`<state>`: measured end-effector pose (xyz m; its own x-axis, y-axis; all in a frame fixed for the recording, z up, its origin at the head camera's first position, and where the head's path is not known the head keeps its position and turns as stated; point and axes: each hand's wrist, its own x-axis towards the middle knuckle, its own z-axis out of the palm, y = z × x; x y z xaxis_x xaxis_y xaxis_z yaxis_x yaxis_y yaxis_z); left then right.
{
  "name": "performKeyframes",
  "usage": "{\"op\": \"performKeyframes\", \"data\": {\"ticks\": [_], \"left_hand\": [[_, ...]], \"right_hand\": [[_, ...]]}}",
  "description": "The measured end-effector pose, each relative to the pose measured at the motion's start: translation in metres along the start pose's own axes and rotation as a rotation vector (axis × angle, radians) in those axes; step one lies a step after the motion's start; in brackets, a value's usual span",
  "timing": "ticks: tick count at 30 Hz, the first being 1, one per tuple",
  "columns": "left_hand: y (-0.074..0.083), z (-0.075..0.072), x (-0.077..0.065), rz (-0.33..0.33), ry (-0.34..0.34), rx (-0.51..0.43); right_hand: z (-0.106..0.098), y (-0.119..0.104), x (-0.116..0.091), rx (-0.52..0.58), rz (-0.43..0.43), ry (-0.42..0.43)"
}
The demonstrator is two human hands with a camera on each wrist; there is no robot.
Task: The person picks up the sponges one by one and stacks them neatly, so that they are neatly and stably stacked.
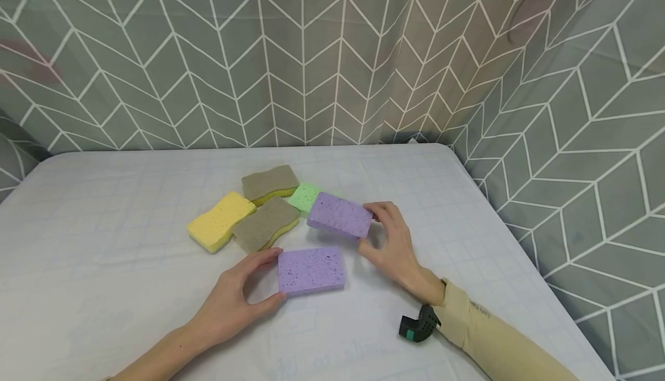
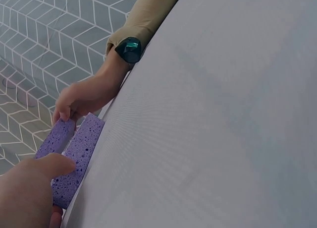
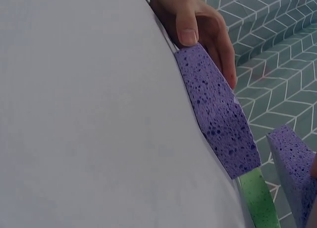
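Observation:
A purple sponge (image 1: 312, 271) lies near the middle of the table, speckled with dark pores. My left hand (image 1: 234, 297) pinches its left end between thumb and fingers. A second purple sponge (image 1: 339, 215) is tilted, its right end gripped by the thumb and fingers of my right hand (image 1: 392, 248). Its left end overlaps a green sponge (image 1: 304, 197) in the head view. In the left wrist view the near purple sponge (image 2: 81, 156) shows under the left thumb. The right wrist view shows the held sponge (image 3: 292, 173) at the right edge, partly cut off.
Left of the green sponge lie a yellow sponge (image 1: 220, 221) and two yellow sponges with grey-brown scouring tops, one farther back (image 1: 270, 182) and one nearer (image 1: 266, 223). They sit close together on the white-covered table (image 1: 114, 254). A patterned grey curtain (image 1: 312, 52) stands behind.

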<state>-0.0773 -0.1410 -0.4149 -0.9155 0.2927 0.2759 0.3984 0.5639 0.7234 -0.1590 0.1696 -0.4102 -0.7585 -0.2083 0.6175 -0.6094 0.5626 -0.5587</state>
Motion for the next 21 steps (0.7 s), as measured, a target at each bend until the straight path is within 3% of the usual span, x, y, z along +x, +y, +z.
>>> {"op": "performKeyframes", "data": {"ticks": [21], "left_hand": [[-0.002,0.002,0.000,0.033,0.013,0.000]], "right_hand": [[0.002,-0.011,-0.012,0.075,-0.113,-0.113]]}}
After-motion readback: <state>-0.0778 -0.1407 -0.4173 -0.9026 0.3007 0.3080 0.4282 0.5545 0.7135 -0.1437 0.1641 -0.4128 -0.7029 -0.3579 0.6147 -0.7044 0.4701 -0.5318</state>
